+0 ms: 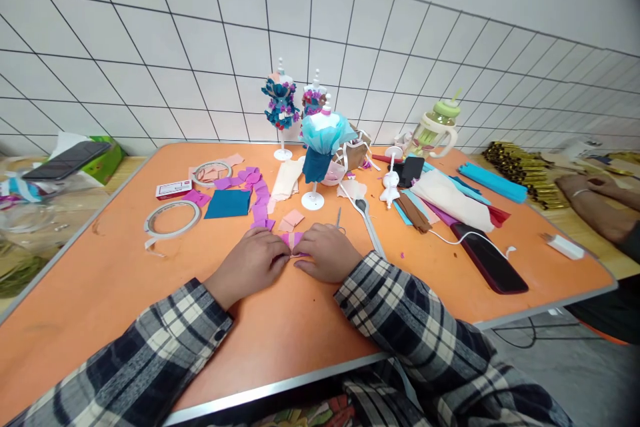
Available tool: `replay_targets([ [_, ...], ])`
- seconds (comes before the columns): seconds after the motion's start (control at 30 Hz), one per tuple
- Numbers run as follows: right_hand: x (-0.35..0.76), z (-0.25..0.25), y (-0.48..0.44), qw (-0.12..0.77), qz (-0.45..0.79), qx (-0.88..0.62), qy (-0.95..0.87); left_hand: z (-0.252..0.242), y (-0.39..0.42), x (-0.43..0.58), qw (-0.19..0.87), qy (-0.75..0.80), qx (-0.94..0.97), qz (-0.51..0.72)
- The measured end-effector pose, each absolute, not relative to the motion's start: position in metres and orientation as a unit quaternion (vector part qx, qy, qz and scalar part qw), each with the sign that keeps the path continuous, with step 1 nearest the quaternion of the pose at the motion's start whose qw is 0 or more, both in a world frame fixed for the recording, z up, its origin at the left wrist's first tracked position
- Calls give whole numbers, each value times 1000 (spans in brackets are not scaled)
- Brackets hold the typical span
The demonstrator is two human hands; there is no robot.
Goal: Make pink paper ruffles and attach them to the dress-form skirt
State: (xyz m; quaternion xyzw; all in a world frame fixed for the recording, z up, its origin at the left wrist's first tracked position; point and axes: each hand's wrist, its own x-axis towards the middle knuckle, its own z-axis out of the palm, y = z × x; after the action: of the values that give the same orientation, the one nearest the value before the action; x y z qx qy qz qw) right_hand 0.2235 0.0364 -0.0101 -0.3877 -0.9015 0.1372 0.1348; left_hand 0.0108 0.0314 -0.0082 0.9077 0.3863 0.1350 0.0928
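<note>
White tiles with dark joints cover the wall (150, 33) behind an orange desk (120, 293) with a metal rim. Beyond its left edge, a dark phone (70, 160) lies on a green box (107, 161). Inside that edge, a white tape roll (150, 221) lies flat with its loose end trailing, and behind it is a small red-and-white box (173, 189). Next comes a dark blue square (227, 203), then a bending trail of purple pieces (261, 197). Left of centre, towards the near edge, the left hand (257, 257) rests low, its grip pinching one end of a purple-and-peach strip (292, 239), which lies between the two hands at the desk top. Near the far edge stand three small dress forms, the front one (316, 167) in a pale blue ruffle over dark blue. The right hand (327, 253) pinches the strip's other end, fingertips close to the left's. Further right are a tiny white figure (391, 185), a lidded bottle (433, 132) by the far edge, a cream paper bundle (453, 199), a phone (487, 257) and, towards the right corner, a white charger (565, 247). Past the right edge lie gold bundles (523, 173) and another person's forearm (597, 210).
</note>
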Motion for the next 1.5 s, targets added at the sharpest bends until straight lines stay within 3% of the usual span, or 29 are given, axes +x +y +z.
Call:
replay_targets([
  [0.53,227,-3,37,241,340,-401,-816,4,24,9,344,491,768,226],
  [0.87,233,-9,44,201,521,-379,-738,23,15,12,397,461,767,205],
  [1.13,226,-24,44,196,422,-454,-760,-4,26,11,332,479,793,178],
  [1.5,225,-19,39,165,243,-437,-850,-13,33,3,249,487,819,176],
])
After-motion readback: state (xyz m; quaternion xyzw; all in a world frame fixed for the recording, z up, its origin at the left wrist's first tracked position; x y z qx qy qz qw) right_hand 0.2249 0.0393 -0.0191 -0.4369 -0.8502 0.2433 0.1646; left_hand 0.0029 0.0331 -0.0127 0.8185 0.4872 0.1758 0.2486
